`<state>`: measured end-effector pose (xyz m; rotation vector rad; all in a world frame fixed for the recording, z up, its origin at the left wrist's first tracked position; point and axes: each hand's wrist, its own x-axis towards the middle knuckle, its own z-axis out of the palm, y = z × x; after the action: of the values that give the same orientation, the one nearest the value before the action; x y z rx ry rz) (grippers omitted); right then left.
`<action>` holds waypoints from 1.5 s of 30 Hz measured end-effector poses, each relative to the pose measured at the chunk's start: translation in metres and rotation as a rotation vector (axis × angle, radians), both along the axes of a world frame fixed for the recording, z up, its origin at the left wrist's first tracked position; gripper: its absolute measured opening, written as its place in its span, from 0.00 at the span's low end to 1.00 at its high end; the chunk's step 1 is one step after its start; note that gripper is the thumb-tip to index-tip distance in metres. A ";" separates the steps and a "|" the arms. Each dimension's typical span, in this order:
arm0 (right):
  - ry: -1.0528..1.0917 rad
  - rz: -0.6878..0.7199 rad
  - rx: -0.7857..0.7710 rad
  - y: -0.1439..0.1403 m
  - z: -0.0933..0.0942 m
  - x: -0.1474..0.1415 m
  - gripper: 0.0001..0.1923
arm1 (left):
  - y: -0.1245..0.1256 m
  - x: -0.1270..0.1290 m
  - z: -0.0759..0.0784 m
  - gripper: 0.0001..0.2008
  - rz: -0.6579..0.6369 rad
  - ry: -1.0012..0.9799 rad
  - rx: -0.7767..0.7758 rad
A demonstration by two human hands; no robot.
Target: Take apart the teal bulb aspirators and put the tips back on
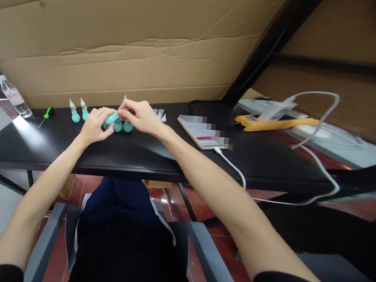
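My left hand (95,124) grips a teal rubber bulb (112,118) lying sideways between both hands. My right hand (141,115) pinches the same bulb's end, where a clear tip sits under the fingers. Under my hands two more teal bulbs (123,126) stand on the black table (161,154). Further left, two finished bulbs with clear nozzles (79,112) stand upright. A few loose clear nozzles (160,113) lie just right of my right hand.
A green-handled screwdriver (46,116) and a water bottle (15,97) are at the table's left end. A phone (201,135) on a white cable (237,171) lies to the right, near an orange tool (274,122) and a white power strip (280,107). A cardboard wall stands behind.
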<state>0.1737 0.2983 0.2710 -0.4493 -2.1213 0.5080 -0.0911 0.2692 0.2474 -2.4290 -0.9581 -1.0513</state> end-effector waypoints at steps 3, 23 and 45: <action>0.010 0.037 -0.028 0.000 0.004 0.007 0.20 | 0.000 0.003 0.000 0.19 -0.039 0.000 0.020; 0.162 -0.581 -0.099 0.058 -0.005 0.053 0.32 | 0.009 -0.016 -0.001 0.24 -0.056 -0.195 0.192; -0.385 -1.229 -0.570 0.061 -0.008 0.089 0.22 | 0.007 -0.014 0.001 0.23 0.056 -0.110 0.053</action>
<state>0.2626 0.3592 0.2629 -2.1004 -1.5586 0.2673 -0.1047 0.2766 0.2487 -2.3089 -1.0135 -1.1857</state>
